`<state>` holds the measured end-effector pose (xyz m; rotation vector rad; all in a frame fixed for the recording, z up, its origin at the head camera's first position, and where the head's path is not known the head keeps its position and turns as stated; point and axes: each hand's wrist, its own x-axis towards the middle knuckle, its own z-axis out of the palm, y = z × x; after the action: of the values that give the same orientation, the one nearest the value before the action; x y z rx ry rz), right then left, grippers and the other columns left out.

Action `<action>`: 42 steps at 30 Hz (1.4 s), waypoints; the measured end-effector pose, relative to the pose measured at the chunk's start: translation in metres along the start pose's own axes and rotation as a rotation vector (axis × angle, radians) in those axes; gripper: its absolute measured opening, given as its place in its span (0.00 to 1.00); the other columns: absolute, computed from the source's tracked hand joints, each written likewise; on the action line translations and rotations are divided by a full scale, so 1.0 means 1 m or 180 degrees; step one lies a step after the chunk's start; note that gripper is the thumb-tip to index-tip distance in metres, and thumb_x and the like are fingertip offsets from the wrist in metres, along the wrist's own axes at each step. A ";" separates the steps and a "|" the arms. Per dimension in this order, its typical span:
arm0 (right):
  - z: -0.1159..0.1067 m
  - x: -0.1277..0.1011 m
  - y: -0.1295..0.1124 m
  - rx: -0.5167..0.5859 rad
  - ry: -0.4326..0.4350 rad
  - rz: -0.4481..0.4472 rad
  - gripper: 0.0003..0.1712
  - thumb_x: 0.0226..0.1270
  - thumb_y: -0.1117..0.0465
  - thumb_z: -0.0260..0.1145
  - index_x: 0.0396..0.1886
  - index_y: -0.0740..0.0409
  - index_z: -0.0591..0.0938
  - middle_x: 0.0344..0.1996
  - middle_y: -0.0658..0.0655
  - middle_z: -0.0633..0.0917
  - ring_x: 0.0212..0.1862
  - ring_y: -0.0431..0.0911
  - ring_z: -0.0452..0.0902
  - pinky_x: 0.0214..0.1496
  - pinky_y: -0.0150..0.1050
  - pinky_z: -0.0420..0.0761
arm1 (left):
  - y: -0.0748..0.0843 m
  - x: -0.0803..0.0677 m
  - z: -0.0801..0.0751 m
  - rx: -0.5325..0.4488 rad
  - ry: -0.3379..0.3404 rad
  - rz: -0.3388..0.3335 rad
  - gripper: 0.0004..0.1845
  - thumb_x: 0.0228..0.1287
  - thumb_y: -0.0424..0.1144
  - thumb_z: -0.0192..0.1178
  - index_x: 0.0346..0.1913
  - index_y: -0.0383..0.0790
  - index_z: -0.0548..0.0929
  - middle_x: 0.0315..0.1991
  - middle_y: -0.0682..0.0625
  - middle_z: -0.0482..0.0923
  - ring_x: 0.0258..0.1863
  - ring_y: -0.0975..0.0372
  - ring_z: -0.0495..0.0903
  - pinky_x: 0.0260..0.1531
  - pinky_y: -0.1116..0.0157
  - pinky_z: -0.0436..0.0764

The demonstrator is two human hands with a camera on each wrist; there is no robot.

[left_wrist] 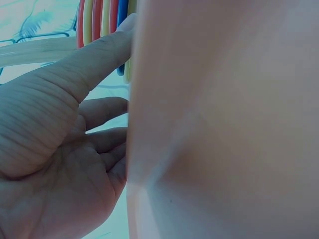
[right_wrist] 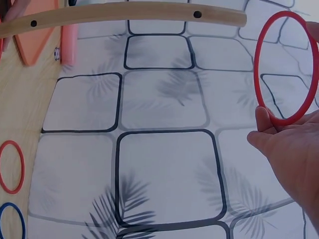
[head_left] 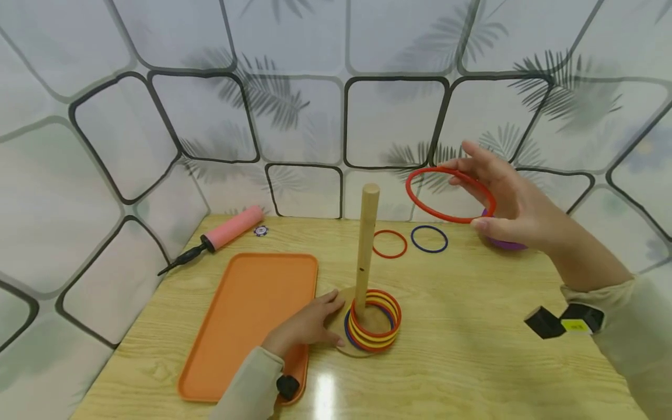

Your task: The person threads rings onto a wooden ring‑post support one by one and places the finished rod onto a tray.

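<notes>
Left hand (head_left: pixel 310 324) rests flat, steadying wooden base (head_left: pixel 343 345); several rings (head_left: pixel 374 321) stacked; right hand (head_left: pixel 511 204) pinches large red ring (head_left: pixel 450 195); two rings (head_left: pixel 409 241) remain.

An orange tray (head_left: pixel 247 315) lies flat on the left part of the wooden table (head_left: pixel 472 361). Behind it, near the back left corner, a pink hand pump (head_left: pixel 220 235) with a black nozzle lies on its side, with a small round token (head_left: pixel 261 231) just beside its pink end. Quilted white wall panels (head_left: pixel 294 116) with black outlines and grey palm-leaf prints enclose the table at the back and on both sides.
</notes>
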<state>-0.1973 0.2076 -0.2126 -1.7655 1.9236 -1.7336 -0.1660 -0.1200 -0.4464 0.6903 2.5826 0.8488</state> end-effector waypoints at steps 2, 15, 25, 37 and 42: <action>0.002 0.007 -0.003 0.0040 -0.0018 0.0008 0.50 0.56 0.79 0.63 0.74 0.65 0.47 0.66 0.63 0.65 0.69 0.51 0.57 0.69 0.34 0.59 | 0.000 0.000 -0.001 0.0006 0.0007 0.0007 0.47 0.50 0.47 0.72 0.70 0.34 0.62 0.73 0.37 0.50 0.71 0.44 0.51 0.66 0.49 0.58; 0.024 0.033 -0.003 -0.0187 0.0021 0.0557 0.56 0.51 0.83 0.63 0.76 0.60 0.45 0.66 0.61 0.64 0.68 0.48 0.57 0.71 0.36 0.56 | 0.001 -0.001 -0.002 0.0002 0.0016 0.0079 0.46 0.50 0.47 0.72 0.70 0.33 0.62 0.72 0.36 0.50 0.70 0.44 0.51 0.66 0.49 0.58; 0.036 0.035 0.016 0.0032 0.0029 0.0405 0.53 0.55 0.76 0.67 0.75 0.63 0.46 0.64 0.61 0.65 0.66 0.49 0.58 0.70 0.34 0.58 | -0.001 0.000 -0.001 0.0008 0.0033 0.0065 0.47 0.50 0.47 0.72 0.70 0.33 0.62 0.72 0.36 0.50 0.71 0.44 0.52 0.66 0.49 0.58; 0.049 0.021 0.035 -0.0111 -0.0088 0.0505 0.56 0.52 0.78 0.68 0.74 0.66 0.45 0.64 0.60 0.65 0.67 0.49 0.57 0.69 0.33 0.60 | 0.000 0.000 -0.001 0.0009 0.0036 0.0051 0.46 0.49 0.46 0.73 0.69 0.32 0.63 0.72 0.36 0.51 0.70 0.44 0.52 0.65 0.49 0.59; 0.055 0.013 0.045 -0.0140 -0.0134 0.0511 0.58 0.51 0.78 0.70 0.75 0.63 0.45 0.64 0.60 0.65 0.67 0.48 0.58 0.68 0.33 0.60 | 0.000 0.000 -0.001 -0.0010 0.0030 0.0040 0.46 0.49 0.46 0.73 0.69 0.33 0.63 0.72 0.36 0.51 0.70 0.44 0.52 0.66 0.49 0.59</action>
<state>-0.1988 0.1506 -0.2567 -1.5964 2.0383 -1.6016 -0.1667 -0.1206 -0.4461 0.7040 2.5874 0.8618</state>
